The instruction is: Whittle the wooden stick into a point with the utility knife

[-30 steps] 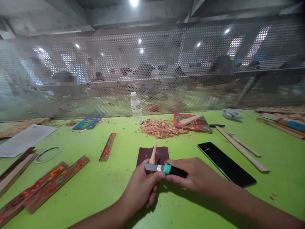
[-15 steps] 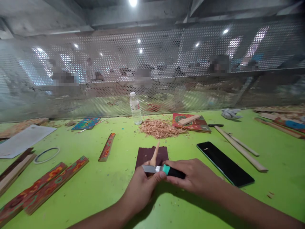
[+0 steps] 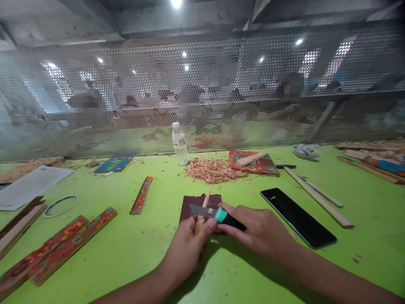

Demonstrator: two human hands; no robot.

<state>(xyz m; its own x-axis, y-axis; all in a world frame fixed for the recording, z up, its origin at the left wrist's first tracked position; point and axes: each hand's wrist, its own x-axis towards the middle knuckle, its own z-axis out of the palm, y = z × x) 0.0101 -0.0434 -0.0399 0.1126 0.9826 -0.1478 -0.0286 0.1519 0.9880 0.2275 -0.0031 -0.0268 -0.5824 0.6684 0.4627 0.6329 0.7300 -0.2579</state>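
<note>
My left hand (image 3: pixel 186 242) is closed around a thin, pale wooden stick (image 3: pixel 207 197), whose narrow end points away from me. In my right hand (image 3: pixel 253 226) is a utility knife (image 3: pixel 232 220) with a black and teal handle. Its flat blade (image 3: pixel 202 210) lies across the stick, pointing left, and my left thumb rests at the base of the blade. Under the stick is a dark brown sheet (image 3: pixel 188 207), perhaps sandpaper, with a ragged far edge. My fingers hide the near end of the stick.
Wood shavings (image 3: pixel 210 171) are heaped beyond the sheet, beside a water bottle (image 3: pixel 180 145). A phone (image 3: pixel 297 217) and a hammer (image 3: pixel 319 196) lie to the right. Painted wooden strips (image 3: pixel 74 245) and a tape ring (image 3: pixel 61 206) lie left. A perforated screen (image 3: pixel 209 122) stands behind the green table.
The knife blade has shifted slightly away from me along the stick and tilted. The stick has turned a little in my left hand, and my right hand has moved with the knife.
</note>
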